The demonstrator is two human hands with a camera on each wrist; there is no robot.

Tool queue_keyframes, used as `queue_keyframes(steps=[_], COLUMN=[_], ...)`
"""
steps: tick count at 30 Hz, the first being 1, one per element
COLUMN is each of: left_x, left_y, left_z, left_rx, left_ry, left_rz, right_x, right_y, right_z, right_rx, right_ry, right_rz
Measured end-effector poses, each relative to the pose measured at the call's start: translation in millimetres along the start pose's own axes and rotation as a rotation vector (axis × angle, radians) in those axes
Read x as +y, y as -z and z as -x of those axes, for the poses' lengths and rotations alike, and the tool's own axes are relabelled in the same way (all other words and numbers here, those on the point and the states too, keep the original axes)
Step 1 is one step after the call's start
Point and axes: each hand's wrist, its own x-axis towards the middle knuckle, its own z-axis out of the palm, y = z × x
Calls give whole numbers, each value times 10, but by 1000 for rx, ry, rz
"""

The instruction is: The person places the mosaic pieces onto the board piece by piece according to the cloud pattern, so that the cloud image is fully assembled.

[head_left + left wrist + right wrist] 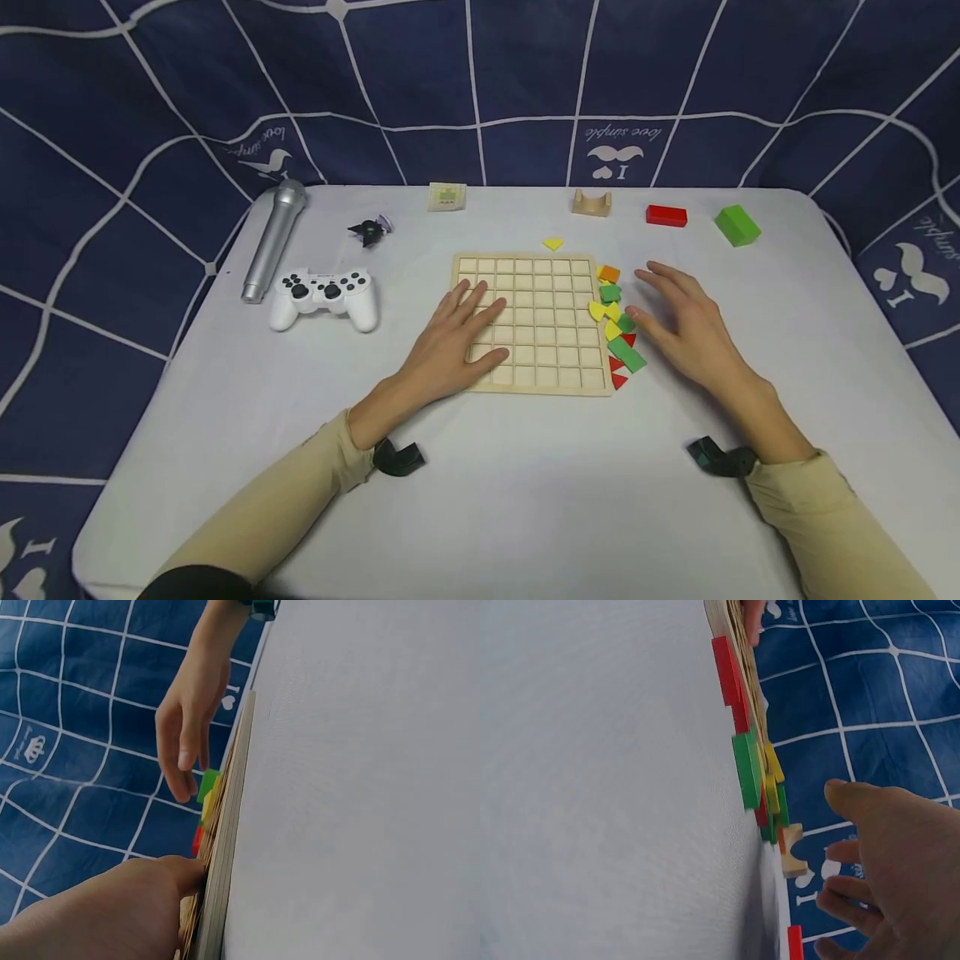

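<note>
My left hand point(453, 346) rests with spread fingers on the left part of a wooden grid board point(551, 389). To the right of the board my right hand point(686, 333) hovers with loosely bent fingers, holding nothing. Between that hand and the board's right edge lies a cluster of small coloured blocks, among them a green block point(628, 354), an orange block point(610, 274), a yellow block point(597, 311) and a red triangle point(618, 381). In the right wrist view the thumb stands apart from the green block point(746, 771). One yellow triangle point(553, 244) lies just beyond the board's far edge.
A white game controller point(324, 298), a grey microphone point(274, 242) and a small dark figure point(370, 232) lie on the left. Along the back are a small pale square point(447, 197), a notched wooden piece point(592, 203), a red block point(666, 216) and a green block point(738, 226).
</note>
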Motion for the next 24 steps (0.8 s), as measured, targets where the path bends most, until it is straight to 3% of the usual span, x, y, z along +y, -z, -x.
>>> queue_keyframes(steps=[7,15,19,24], left_x=[15,-127,-173,-156], left_y=[-4,95,122,72], left_z=[-69,-34,-37,-49], left_rx=[-5,-11,-12,-24], left_ry=[-21,20,15,12], left_rz=[-10,37,43,67], right_x=[-114,-267,-305,-281], right_y=[6,2,2,3], right_z=[-97,-349,-426,-419], right_rx=[5,-218,-306,-342], right_ry=[128,228,225,176], right_rz=[-22,12,25,44])
